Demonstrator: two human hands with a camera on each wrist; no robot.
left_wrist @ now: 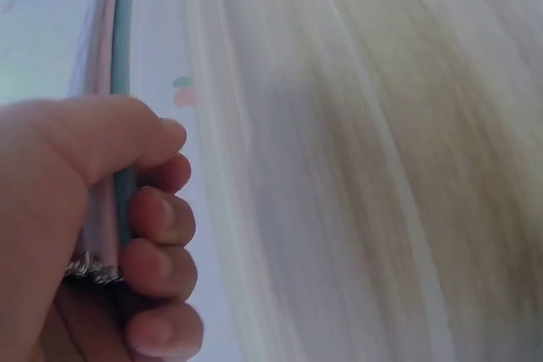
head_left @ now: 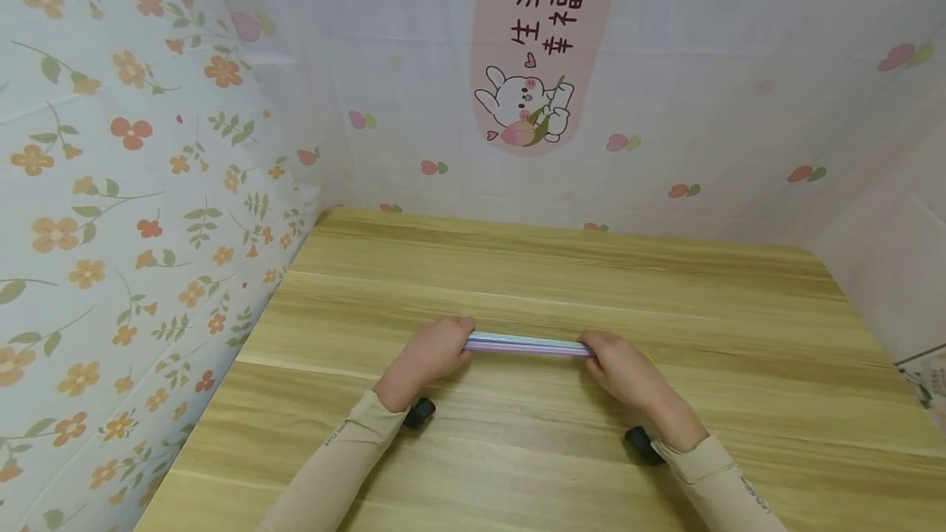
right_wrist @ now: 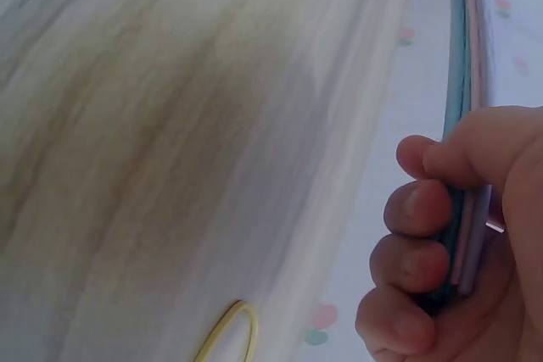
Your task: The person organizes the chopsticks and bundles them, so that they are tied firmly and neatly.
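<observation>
A slim bundle of pastel sticks (head_left: 528, 343), light blue, pink and lavender, stretches level between both hands above the wooden table. My left hand (head_left: 438, 349) grips one end, thumb over the top and fingers curled round it. Shiny silver tips (left_wrist: 89, 269) poke out below that grip in the left wrist view. At the other end, my right hand (head_left: 624, 368) holds the bundle in its curled fingers, with the stick ends (right_wrist: 462, 286) showing beneath the thumb. Close to the right hand appears a thin yellow loop (right_wrist: 242, 328), cut off by the right wrist view's edge.
Around the hands spreads a wood-grain table (head_left: 517, 450). A printed cloth (head_left: 414, 89) with a rabbit picture hangs behind its back edge, and a flowered cloth (head_left: 155, 212) lines the left side. Black devices (head_left: 419, 413) sit at both wrists.
</observation>
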